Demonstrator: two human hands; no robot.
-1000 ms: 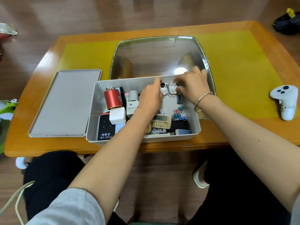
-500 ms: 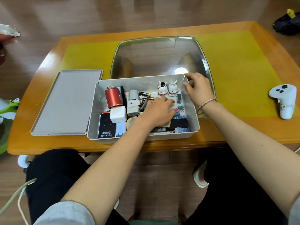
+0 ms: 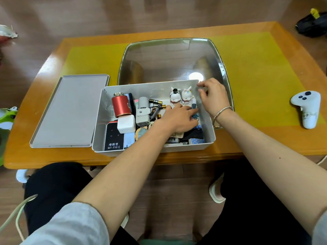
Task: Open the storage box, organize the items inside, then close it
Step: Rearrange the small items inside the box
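— Left hand (image 3: 178, 119): seen palm-down inside the open storage box (image 3: 209, 137), fingers spread flat over small items near the binder clips (image 3: 195, 118); nothing visibly gripped.

— And the right hand (image 3: 213, 97)?

— Pictured at the box's far right corner, fingers loosely curled beside the rim; no item seen in its grasp. Silver bracelet (image 3: 222, 111) worn at the wrist.

— Inside the box?

— Two rabbit figurines (image 3: 180, 96) stood upright against the far wall, just beyond the left fingertips. Batteries (image 3: 155, 101) scattered mid-box. Red cylindrical tin (image 3: 121, 106) upright at left, white charger (image 3: 126, 124) and black Wi-Fi device (image 3: 113, 138) nearer the front.

— Around it?

— Grey lid (image 3: 70, 110) laid flat left of the box on the wooden table (image 3: 265, 144). Metal tray (image 3: 169, 57) behind. White controller (image 3: 307, 107) well apart, far right.
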